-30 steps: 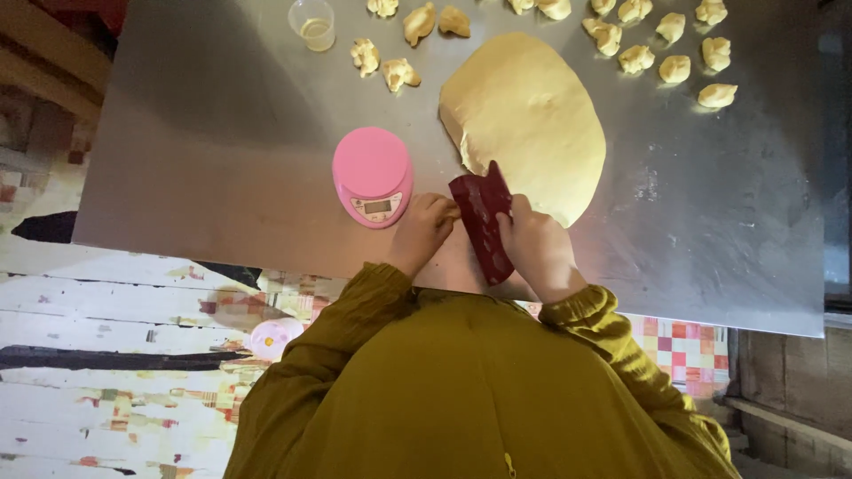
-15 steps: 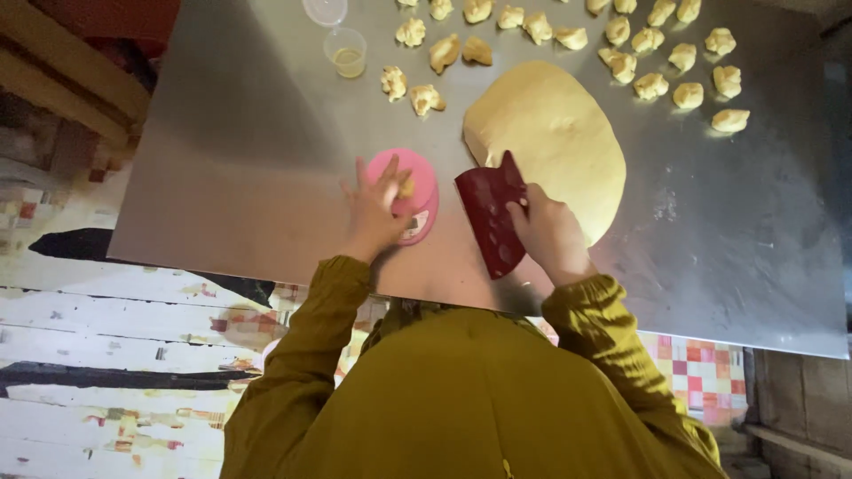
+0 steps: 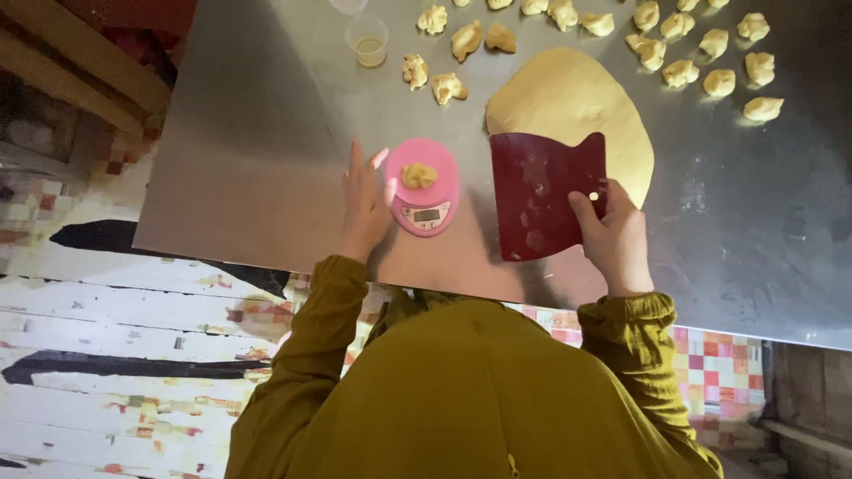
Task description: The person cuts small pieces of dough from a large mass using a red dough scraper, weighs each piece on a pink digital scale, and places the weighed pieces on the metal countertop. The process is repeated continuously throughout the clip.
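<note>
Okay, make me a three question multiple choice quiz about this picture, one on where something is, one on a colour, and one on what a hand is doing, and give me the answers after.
1. Where does the small dough piece lie?
A. on the pink scale
B. inside the plastic cup
C. on the floor

2. What colour is the flat scraper?
A. white
B. dark red
C. blue

3. How is the left hand?
A. closed on the scraper
C. pressed into the big dough sheet
B. open, fingers spread, beside the scale

Answers:
1 A, the piece sits on the scale's round pink platform.
2 B, the scraper in the right hand shows dark red against the steel table.
3 B, the left hand holds nothing and lies open just left of the scale.
</note>
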